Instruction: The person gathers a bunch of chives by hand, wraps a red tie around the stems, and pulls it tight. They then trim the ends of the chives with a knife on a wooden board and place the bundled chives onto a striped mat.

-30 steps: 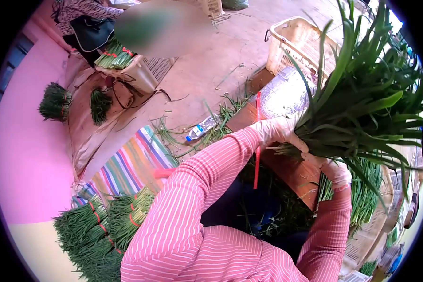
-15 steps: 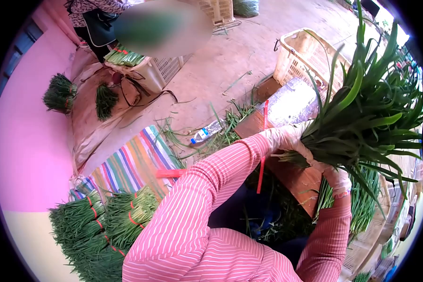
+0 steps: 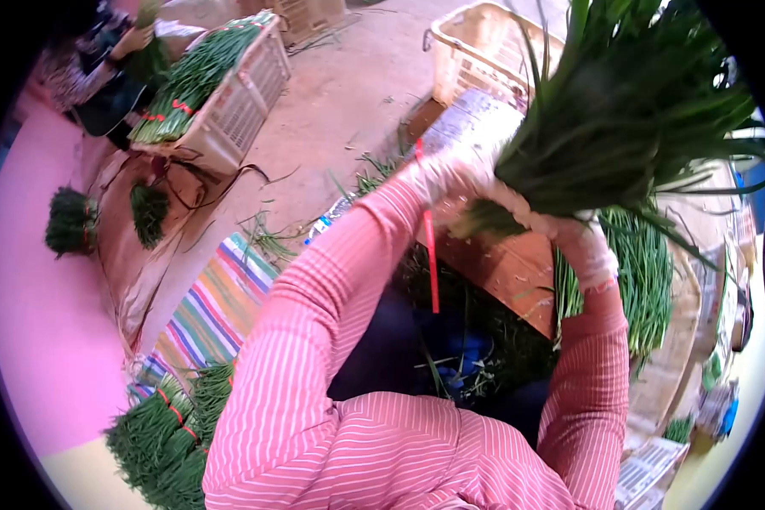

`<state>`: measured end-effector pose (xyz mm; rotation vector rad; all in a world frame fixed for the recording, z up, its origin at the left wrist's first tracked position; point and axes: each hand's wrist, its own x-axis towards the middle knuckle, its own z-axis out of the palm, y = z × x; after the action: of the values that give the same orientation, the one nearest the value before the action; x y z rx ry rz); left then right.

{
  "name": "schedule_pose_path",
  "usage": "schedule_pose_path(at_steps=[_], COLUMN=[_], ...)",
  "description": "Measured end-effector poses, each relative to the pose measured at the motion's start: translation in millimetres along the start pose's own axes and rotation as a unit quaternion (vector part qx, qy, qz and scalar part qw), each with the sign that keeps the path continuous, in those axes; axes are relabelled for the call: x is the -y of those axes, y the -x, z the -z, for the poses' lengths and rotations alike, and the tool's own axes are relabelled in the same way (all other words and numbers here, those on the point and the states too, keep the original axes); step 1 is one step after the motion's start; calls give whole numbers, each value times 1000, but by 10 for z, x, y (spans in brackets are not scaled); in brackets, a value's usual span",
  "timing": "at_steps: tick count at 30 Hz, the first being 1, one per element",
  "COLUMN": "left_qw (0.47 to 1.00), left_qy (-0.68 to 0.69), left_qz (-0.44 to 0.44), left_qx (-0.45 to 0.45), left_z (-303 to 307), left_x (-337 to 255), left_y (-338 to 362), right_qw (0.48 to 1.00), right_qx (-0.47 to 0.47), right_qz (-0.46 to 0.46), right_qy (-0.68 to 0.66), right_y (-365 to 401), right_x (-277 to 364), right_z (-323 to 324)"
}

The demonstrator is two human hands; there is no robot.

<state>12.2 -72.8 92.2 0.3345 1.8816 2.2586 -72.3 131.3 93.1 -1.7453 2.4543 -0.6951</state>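
Note:
A thick bunch of garlic chives (image 3: 620,110) is gripped by both of my gloved hands, its dark leaves fanning up and to the right, blurred by motion. My left hand (image 3: 459,174) wraps around the bunch near its cut ends. Close against it, my right hand (image 3: 574,242) holds the same bunch from the right, fingers closed. Below my left hand, a red strip (image 3: 433,263) hangs over the edge of a brown board (image 3: 510,272). Just behind that hand lies a silvery wrapped block (image 3: 472,119).
More chives (image 3: 637,280) lie right of my right forearm. A cream crate (image 3: 450,59) stands ahead. Tied bundles (image 3: 157,433) rest beside a striped sheet (image 3: 217,293) at left. Another person's hand (image 3: 134,41) holds greens by a filled crate (image 3: 263,85). A plastic bottle (image 3: 319,228) lies on the floor.
The camera view has shifted. My hands and the bunch sit higher and further left in view, still together. The other person's hand and greens now show at the upper left.

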Motion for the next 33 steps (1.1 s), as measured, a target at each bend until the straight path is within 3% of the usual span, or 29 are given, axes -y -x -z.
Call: schedule_pose_path(at_steps=[1, 2, 4, 6, 7, 8, 9, 11, 14, 17, 26, 33], left_qw=[998, 978, 987, 974, 980, 983, 985, 965, 934, 915, 866, 881], left_qy=[-57, -198, -161, -208, -163, -118, -68, -130, -155, -143, -126, -128], left_qz=[-30, -65, -27, 42, 68, 94, 124, 213, 302, 364, 478, 447], left_qx=[-3, -28, 16, 85, 96, 106, 101, 81, 108, 104, 78, 86], left_z=[91, 95, 139, 306, 388, 446, 461, 599, 776, 877, 983, 1000], left_x=[-39, -298, -553, -667, -631, -569, -508, -401, -83, 114, 419, 644], left_y=[-15, 36, 46, -8, -27, -26, 10, 14, -36, -27, -94, -87], right_qw=[999, 997, 990, 987, 938, 830, 828, 713, 687, 619, 580, 529], right_qx=[-22, -41, -73, -86, -51, -17, -22, -33, 0, 26, 12, -30], right_qz=[19, 40, 74, 71, -28, -122, -127, -281, -311, -371, -381, -402], right_qy=[-22, -47, -94, -117, -341, -545, -546, -642, -657, -691, -720, -747], right_y=[-77, -144, -265, -274, -264, -255, -224, -179, -164, -162, -120, -103], right_x=[43, 86, 183, 298, 408, 509, 608, 783, 699, 634, 596, 608], right_z=[-12, -23, -81, -170, -201, -243, -298, -412, -819, -1135, -1417, -1544])
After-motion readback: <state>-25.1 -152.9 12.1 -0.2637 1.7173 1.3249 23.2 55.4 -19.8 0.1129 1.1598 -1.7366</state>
